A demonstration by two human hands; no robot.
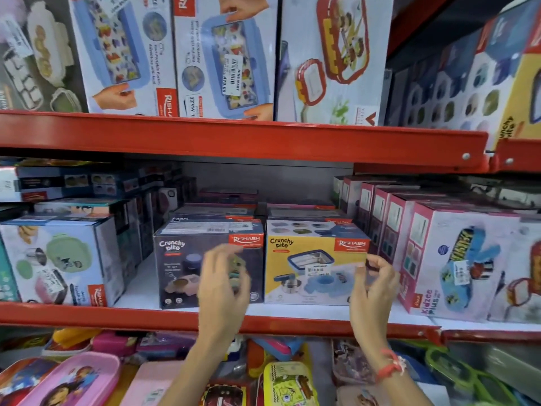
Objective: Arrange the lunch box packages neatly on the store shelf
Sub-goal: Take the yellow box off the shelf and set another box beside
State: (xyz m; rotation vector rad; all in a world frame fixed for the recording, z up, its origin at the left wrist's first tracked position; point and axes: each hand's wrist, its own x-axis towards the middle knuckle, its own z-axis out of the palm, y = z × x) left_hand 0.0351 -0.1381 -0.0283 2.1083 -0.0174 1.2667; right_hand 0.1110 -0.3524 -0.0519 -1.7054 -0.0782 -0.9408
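Hands: left [224, 284] and right [373, 284], both empty, fingers loosely curled.
Yellow box [314, 269]: between them, at right hand's nine o'clock, nearer it.
Dark box [187, 265]: behind left hand, touching yellow.

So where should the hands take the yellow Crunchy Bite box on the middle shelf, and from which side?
Probably by its two vertical side faces, coming straight in from the front. The yellow Crunchy Bite box stands upright at the shelf edge. The right hand is already near its right edge; the dark Crunchy Bite box sits close on its left, so fingers there get only a narrow gap.
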